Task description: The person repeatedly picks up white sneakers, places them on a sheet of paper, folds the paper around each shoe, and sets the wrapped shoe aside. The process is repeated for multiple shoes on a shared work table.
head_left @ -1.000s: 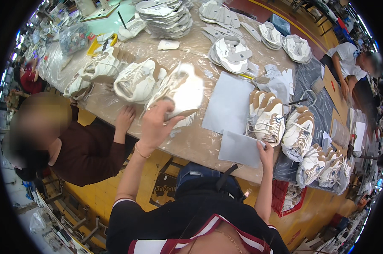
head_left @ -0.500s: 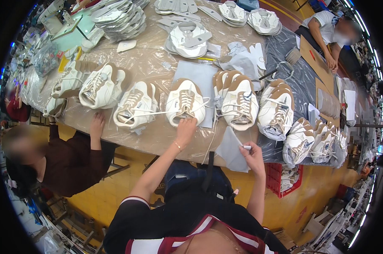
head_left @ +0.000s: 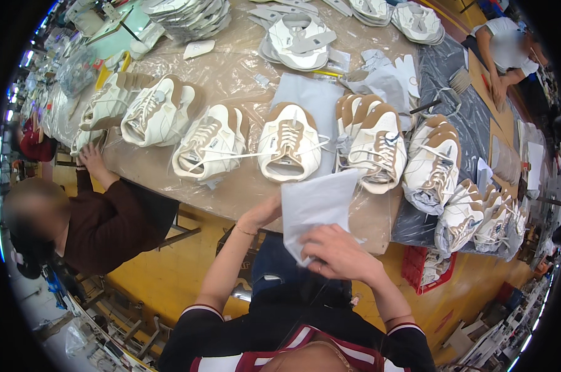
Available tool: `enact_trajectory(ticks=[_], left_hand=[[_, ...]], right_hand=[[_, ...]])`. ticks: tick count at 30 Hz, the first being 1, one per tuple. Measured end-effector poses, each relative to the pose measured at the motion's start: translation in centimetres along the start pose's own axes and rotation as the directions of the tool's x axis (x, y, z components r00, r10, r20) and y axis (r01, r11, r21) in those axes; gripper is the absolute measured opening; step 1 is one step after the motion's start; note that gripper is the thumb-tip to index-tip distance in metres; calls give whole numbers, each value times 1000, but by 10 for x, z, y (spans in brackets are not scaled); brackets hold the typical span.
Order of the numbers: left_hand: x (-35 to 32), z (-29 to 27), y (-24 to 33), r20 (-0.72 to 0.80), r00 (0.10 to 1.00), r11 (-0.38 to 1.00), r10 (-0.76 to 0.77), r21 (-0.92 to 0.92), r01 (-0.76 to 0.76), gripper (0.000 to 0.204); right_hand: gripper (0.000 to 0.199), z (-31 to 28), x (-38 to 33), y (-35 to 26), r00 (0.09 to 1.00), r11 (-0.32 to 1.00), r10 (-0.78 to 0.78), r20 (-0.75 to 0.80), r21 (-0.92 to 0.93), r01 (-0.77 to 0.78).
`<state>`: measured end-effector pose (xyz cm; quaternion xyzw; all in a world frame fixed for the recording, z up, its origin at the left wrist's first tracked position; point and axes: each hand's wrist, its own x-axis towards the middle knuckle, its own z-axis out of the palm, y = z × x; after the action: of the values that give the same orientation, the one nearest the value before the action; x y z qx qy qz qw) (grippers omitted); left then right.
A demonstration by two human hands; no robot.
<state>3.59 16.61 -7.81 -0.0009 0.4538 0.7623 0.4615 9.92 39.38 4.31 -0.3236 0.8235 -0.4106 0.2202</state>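
A light grey sheet of thin paper (head_left: 314, 201) hangs upright over the table's near edge, directly in front of me. My left hand (head_left: 266, 209) grips its left edge, with the fingertips hidden behind it. Across the sheet's lower part lies my right hand (head_left: 341, 253), its fingers curled onto the paper. Just beyond the sheet stands a white and brown sneaker (head_left: 289, 144), toe pointing away, laces loose and opening toward me. To its left is a similar sneaker (head_left: 209, 146), and to its right a tight row of sneakers (head_left: 379, 149).
More sneakers (head_left: 159, 111) line the table's left side; others stuffed with paper (head_left: 432, 164) stand at right. Stacks of white shoe uppers (head_left: 299, 40) and crumpled paper (head_left: 379, 77) lie farther back. A red crate (head_left: 416, 270) sits below the table. Co-workers are at left and far right.
My left hand has left the sneaker's opening and taken the grey paper's left edge. The paper has been raised and moved left. My right hand has shifted lower onto it.
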Motion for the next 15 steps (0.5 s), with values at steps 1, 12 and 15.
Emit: enact_trajectory(ticks=[1,12,15], left_hand=[[-4,-5,-1,-27,995,996,-94,-9,93,66],[-21,-38,-58,-428,889,982,164,152,-107,31],[-49,-40,-78,-563,810,986,164,70,-150,26]], right_hand=[[16,9,6,6,999,997,47,11,-67,-46],[56,90,26,57,896,945,326,-302,135,-298],[72,116,28,89,563,709,703,-434,491,-507]])
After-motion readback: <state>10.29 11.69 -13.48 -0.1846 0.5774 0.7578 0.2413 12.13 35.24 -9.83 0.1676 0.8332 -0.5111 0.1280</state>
